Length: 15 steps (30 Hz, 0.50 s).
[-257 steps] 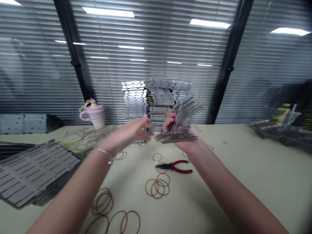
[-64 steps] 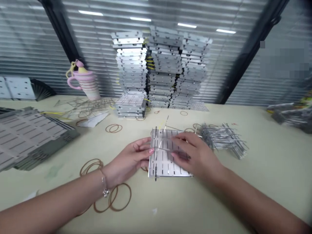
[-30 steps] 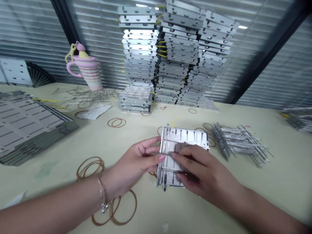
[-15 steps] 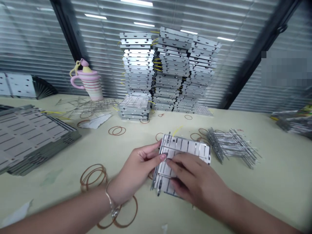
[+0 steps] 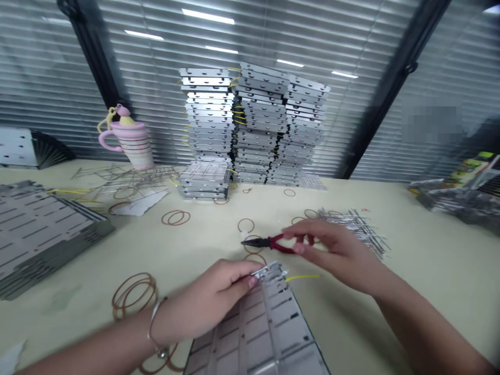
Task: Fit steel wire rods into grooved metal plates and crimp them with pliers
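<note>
My left hand (image 5: 207, 304) pinches the far corner of a slotted metal plate (image 5: 261, 333) that lies tilted toward me at the table's near edge. A thin yellow tie (image 5: 301, 277) sticks out from that corner. My right hand (image 5: 336, 250) reaches over red-handled pliers (image 5: 269, 242) on the table, fingers curled around the handles. A loose bundle of metal rods (image 5: 357, 229) lies just right of that hand.
Tall stacks of metal plates (image 5: 253, 130) stand against the blinds at the back. A pink cup (image 5: 130, 143) sits back left, larger slotted sheets (image 5: 42, 229) lie at the left edge, and rubber bands (image 5: 133, 289) are scattered over the table. Clutter (image 5: 457, 198) sits far right.
The plate has come toward me and tipped up, held by my left hand alone. My right hand left the plate and moved forward onto the red pliers.
</note>
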Each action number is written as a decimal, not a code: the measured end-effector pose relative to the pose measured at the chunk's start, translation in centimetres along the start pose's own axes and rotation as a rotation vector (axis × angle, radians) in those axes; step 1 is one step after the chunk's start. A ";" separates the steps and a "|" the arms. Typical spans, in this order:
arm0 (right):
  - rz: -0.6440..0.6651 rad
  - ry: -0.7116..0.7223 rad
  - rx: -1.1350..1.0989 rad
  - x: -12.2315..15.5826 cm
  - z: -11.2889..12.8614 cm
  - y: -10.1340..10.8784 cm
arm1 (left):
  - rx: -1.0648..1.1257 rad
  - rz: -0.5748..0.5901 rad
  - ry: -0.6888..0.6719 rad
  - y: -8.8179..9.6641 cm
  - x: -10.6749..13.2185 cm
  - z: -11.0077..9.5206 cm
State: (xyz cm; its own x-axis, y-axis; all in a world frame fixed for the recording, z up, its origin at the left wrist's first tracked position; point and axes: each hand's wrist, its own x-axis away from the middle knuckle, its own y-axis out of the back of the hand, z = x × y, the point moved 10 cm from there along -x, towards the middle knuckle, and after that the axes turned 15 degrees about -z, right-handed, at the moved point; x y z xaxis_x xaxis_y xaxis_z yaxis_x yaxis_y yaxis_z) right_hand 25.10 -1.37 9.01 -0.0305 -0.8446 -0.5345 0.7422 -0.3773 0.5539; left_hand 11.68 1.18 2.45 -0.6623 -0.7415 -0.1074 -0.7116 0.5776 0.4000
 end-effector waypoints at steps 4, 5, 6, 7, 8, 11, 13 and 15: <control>0.404 -0.118 -0.135 1.9 -1.4 -5.6 | -0.076 0.077 -0.018 -0.8 0.7 0.0; 0.424 -0.149 -0.139 2.3 -1.7 -6.1 | -0.089 0.087 -0.037 -0.9 0.8 -0.1; 0.433 -0.177 -0.140 2.5 -2.0 -6.4 | -0.098 0.092 -0.055 -1.0 1.0 -0.2; 0.440 -0.195 -0.139 2.8 -2.2 -6.6 | -0.103 0.093 -0.070 -1.0 1.1 -0.3; 0.445 -0.201 -0.137 3.0 -2.3 -6.8 | -0.105 0.089 -0.082 -1.0 1.2 -0.3; 0.426 -0.181 -0.106 3.1 -2.1 -7.1 | -0.113 0.070 -0.098 -0.9 1.3 -0.3; 0.395 -0.170 -0.076 3.1 -1.9 -7.3 | -0.128 0.072 -0.092 -0.9 1.3 -0.2; 0.353 -0.163 -0.039 2.9 -1.7 -7.3 | -0.150 0.073 -0.078 -1.1 1.2 -0.1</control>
State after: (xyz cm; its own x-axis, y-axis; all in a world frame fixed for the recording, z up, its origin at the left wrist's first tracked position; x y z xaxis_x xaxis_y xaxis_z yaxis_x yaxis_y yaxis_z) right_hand 20.77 -0.46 2.34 0.1274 -0.9704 -0.2052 0.7507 -0.0408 0.6594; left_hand 11.67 -0.40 1.92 -0.7314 -0.6672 -0.1412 -0.6216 0.5671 0.5403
